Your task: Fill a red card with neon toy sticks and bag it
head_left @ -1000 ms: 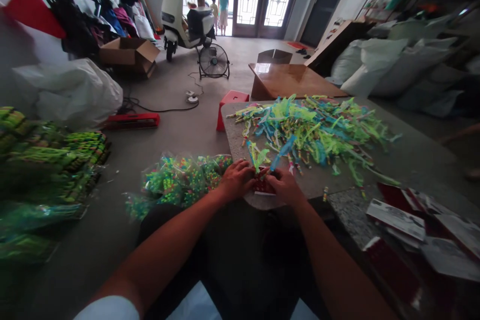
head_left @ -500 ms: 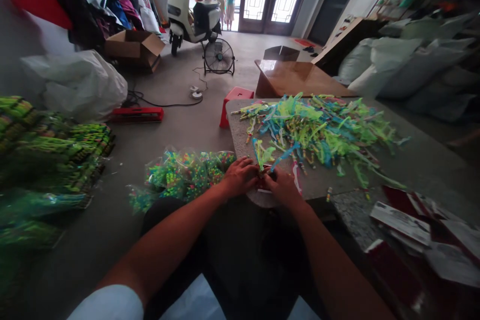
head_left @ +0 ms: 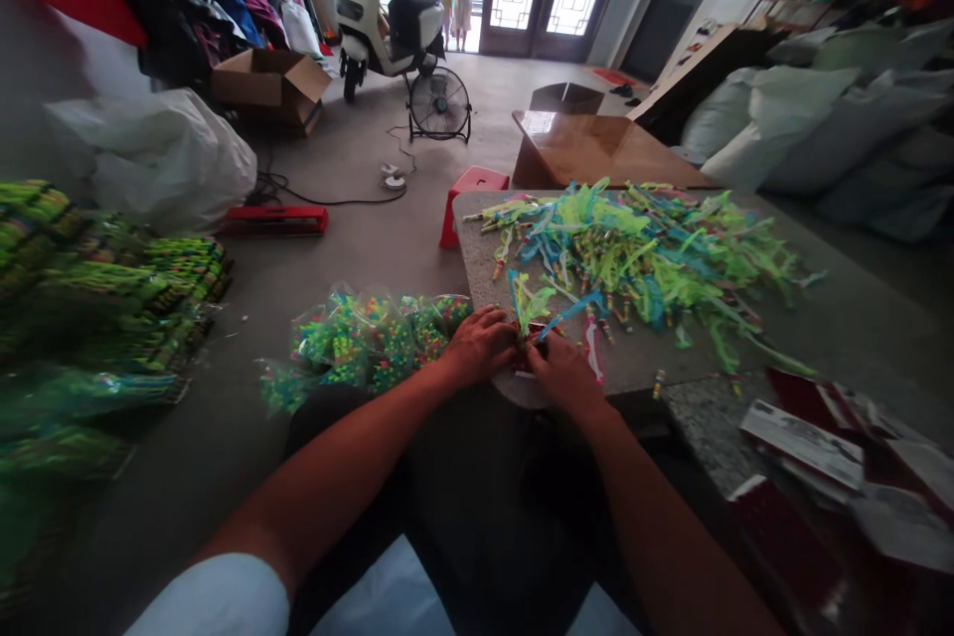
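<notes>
At the near corner of the grey speckled table, my left hand and my right hand meet over a small dark red cardboard packet. Both have bent fingers closed at its sides, though the fingertips are partly hidden. Between them, yellow-green and blue ribbons rise out of the packet; their lower ends are covered by my fingers. A pink-and-white strip lies just past my right hand. Beyond, a heap of thin striped sticks with green and blue ribbons spreads over the table.
Dark red and white printed cardboard pieces lie at lower right. Clear bags of colourful small items sit on the floor left of the table, near stacked green bundles. A red stool, fan and scooter stand ahead.
The whole view has shifted slightly, with things appearing a little to the right and higher. Both hands stay at the red packet with hardly any movement.
</notes>
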A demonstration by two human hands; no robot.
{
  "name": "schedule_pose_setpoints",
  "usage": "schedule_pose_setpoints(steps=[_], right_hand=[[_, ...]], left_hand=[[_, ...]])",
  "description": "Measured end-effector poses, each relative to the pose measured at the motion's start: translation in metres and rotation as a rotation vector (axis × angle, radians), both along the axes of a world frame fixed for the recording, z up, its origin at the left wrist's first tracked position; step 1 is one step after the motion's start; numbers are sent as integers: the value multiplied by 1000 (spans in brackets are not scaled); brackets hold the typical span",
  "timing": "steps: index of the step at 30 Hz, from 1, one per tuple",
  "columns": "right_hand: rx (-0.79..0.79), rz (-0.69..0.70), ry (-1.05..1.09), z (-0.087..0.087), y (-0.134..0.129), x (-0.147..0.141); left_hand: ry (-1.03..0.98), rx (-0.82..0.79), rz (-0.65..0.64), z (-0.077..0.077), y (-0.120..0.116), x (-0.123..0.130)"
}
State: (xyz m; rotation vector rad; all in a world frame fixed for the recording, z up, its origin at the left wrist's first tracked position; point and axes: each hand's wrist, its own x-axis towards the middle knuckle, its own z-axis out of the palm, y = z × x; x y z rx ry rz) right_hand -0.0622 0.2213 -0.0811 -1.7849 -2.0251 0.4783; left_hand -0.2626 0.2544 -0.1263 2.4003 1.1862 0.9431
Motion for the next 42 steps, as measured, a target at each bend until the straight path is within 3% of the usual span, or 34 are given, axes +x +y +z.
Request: schedule_pose_setpoints(steps=[7,18,34,42], right_hand=[[3,55,-65,-1,-1,1],[0,121,-311,20,-5,-12],[63,71,-130,6,1,-3],[-5,103,-205,11,3,1]], left_hand=[[-14,1,-8,3,-1,1],[-11,-11,0,1,-2,0],[-24,-17,-1,-3,-1,2],[-10,-44,-2,-4,-3,0]])
